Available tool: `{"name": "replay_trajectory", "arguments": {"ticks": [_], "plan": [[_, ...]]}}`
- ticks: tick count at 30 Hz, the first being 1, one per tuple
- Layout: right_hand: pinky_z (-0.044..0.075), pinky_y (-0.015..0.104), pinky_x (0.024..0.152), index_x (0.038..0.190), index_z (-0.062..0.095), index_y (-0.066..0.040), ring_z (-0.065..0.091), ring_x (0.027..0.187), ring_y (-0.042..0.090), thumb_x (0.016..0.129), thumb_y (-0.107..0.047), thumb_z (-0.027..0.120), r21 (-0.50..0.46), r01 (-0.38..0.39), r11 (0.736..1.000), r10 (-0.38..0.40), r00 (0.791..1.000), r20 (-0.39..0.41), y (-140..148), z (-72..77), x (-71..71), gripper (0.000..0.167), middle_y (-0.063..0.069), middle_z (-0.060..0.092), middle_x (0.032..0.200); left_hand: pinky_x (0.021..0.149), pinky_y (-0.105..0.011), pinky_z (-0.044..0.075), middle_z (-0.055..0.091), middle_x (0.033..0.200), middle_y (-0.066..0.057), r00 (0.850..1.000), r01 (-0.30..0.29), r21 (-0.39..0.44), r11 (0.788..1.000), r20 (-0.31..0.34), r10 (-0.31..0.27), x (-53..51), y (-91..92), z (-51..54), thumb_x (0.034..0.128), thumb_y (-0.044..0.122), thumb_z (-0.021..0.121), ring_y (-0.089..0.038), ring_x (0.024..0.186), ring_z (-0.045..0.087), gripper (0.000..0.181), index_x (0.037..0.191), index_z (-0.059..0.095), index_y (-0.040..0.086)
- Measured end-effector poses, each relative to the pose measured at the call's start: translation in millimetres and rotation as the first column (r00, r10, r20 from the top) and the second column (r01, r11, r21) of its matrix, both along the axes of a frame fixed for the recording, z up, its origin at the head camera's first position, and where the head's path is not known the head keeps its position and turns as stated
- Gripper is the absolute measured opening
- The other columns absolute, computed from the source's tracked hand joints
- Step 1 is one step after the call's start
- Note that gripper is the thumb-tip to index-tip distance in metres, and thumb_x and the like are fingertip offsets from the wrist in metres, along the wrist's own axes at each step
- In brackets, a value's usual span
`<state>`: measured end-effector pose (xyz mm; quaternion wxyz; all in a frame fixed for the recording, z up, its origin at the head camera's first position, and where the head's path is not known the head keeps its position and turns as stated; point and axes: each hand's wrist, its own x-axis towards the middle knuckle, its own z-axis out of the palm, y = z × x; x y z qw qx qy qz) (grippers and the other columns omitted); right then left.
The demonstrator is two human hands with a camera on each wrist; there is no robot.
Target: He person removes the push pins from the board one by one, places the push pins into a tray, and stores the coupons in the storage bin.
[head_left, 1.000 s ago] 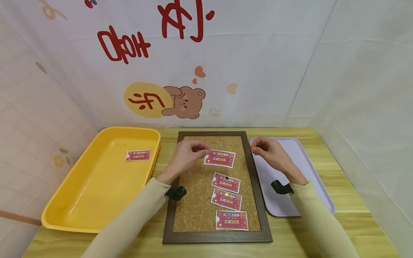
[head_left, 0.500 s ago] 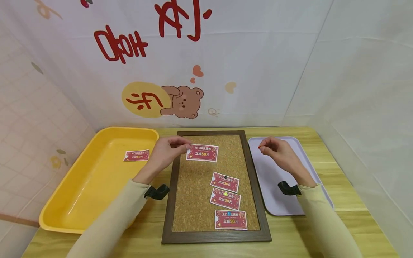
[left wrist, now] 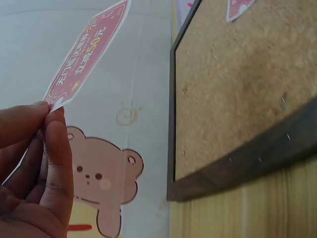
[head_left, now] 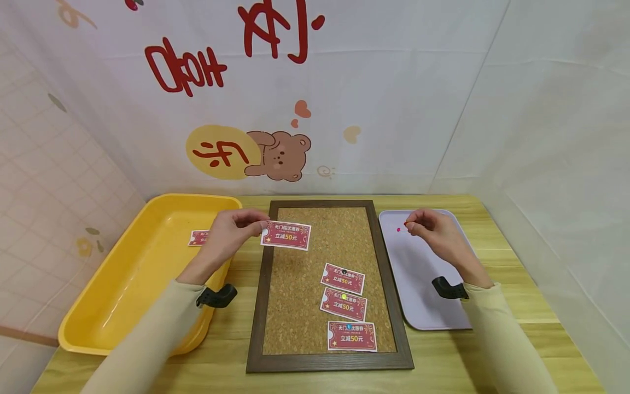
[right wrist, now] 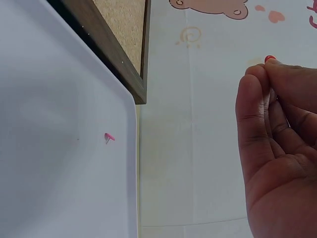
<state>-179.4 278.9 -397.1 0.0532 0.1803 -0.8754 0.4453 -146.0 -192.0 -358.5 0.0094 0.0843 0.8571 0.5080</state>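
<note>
My left hand (head_left: 230, 235) pinches a red-and-white coupon (head_left: 286, 236) by its left end, over the upper left edge of the corkboard (head_left: 292, 301). Between the thumb and finger of my right hand (head_left: 435, 235) a red thumbtack (right wrist: 269, 58) is pinched; only its head shows. That hand hovers above the lilac tray (head_left: 433, 306), where a pink thumbtack (right wrist: 109, 137) lies. Down the right half of the corkboard run three coupons: an upper one (head_left: 343, 280) with a black tack, a middle one (head_left: 343, 305) with a yellow tack and a lower one (head_left: 351, 336) with a blue tack.
A deep yellow tray (head_left: 123, 306) stands left of the board, with one coupon (head_left: 198, 238) in it, partly covered by my left hand. The board's dark frame (head_left: 330, 362) is raised. A printed white wall cloth (head_left: 394, 109) closes off the back of the wooden table (head_left: 541, 339).
My left hand has carried the coupon leftward from the board's upper middle to its left edge. My right hand has drifted right with the red thumbtack, uncovering the pink one in the tray.
</note>
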Motion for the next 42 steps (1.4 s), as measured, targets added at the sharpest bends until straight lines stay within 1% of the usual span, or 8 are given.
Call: {"name": "replay_trajectory", "arguments": {"ticks": [8,12,16,20,25,30,34,42], "plan": [[0.051,0.021,0.069,0.104,0.068,0.003,0.063,0.078,0.007,0.100,-0.002,0.067,-0.019,-0.003,1.000,0.004,1.000,0.023,4,-1.0,-0.1,0.007,0.006,0.069,0.093,0.083,-0.022,0.054,0.072,0.115,-0.014,0.999,-0.037,-0.005,0.999,0.033,0.037,3.6,-22.7,-1.3,0.1023,0.025,0.068,-0.028,0.101,0.065,0.030,0.121,0.074,0.003],[0.052,0.018,0.071,0.104,0.067,0.005,0.063,0.079,0.006,0.099,0.002,0.065,-0.016,-0.005,1.000,0.006,1.000,0.029,6,-3.8,-2.3,0.006,0.008,0.069,0.094,0.083,-0.024,0.054,0.072,0.117,-0.014,0.998,-0.056,-0.022,0.998,0.034,0.056,4.4,-34.3,-0.3,0.1028,0.028,0.067,-0.031,0.102,0.063,0.033,0.123,0.073,0.003],[0.052,0.017,0.073,0.105,0.067,0.003,0.065,0.081,0.012,0.099,0.001,0.066,-0.029,-0.015,0.999,0.016,0.999,0.039,10,-6.3,-2.7,0.006,0.007,0.069,0.096,0.079,-0.024,0.054,0.072,0.117,-0.016,0.997,-0.072,-0.037,0.997,0.026,0.073,6.4,-45.0,-1.0,0.1025,0.030,0.068,-0.032,0.099,0.061,0.036,0.124,0.072,0.002],[0.052,0.016,0.074,0.106,0.066,0.005,0.066,0.083,0.019,0.100,0.000,0.066,-0.036,-0.021,0.999,0.023,0.999,0.048,12,-7.9,-2.0,0.008,0.006,0.069,0.096,0.079,-0.023,0.057,0.070,0.119,-0.020,0.997,-0.076,-0.005,0.997,0.034,0.076,9.5,-53.9,-3.3,0.1024,0.029,0.068,-0.032,0.098,0.064,0.038,0.126,0.071,-0.001],[0.053,0.018,0.075,0.105,0.066,0.006,0.066,0.083,0.019,0.099,0.000,0.066,-0.047,-0.028,0.999,0.030,0.998,0.048,15,-11.5,-3.7,0.008,0.007,0.069,0.095,0.080,-0.022,0.057,0.069,0.121,-0.021,0.995,-0.091,0.012,0.996,0.039,0.090,12.4,-64.1,-8.2,0.1024,0.029,0.068,-0.019,0.094,0.065,0.040,0.127,0.070,-0.002],[0.053,0.018,0.075,0.105,0.067,0.006,0.066,0.082,0.016,0.099,0.001,0.066,-0.043,-0.031,0.999,0.033,0.998,0.045,17,-15.6,-6.8,0.008,0.017,0.069,0.097,0.082,-0.022,0.057,0.069,0.120,-0.022,0.995,-0.093,0.029,0.995,0.027,0.092,13.7,-75.5,-16.0,0.1036,0.023,0.066,-0.010,0.091,0.067,0.038,0.128,0.067,-0.006],[0.053,0.018,0.075,0.104,0.068,0.003,0.066,0.081,0.017,0.099,0.000,0.066,-0.018,-0.021,1.000,0.022,0.999,0.044,19,-18.2,-8.9,0.006,0.021,0.069,0.097,0.082,-0.023,0.058,0.069,0.119,-0.024,0.994,-0.110,0.033,0.993,0.018,0.110,14.5,-84.0,-20.0,0.1038,0.022,0.066,-0.010,0.090,0.067,0.037,0.128,0.067,-0.007],[0.053,0.020,0.074,0.104,0.069,0.002,0.067,0.081,0.021,0.099,-0.003,0.068,0.021,0.002,1.000,-0.004,0.997,0.080,21,-23.4,-12.8,0.007,0.015,0.070,0.092,0.080,-0.020,0.056,0.068,0.123,-0.021,0.984,-0.170,-0.043,0.985,0.049,0.172,16.2,-100.2,-26.2,0.1045,0.030,0.064,-0.012,0.092,0.063,0.044,0.132,0.065,-0.004]]}}
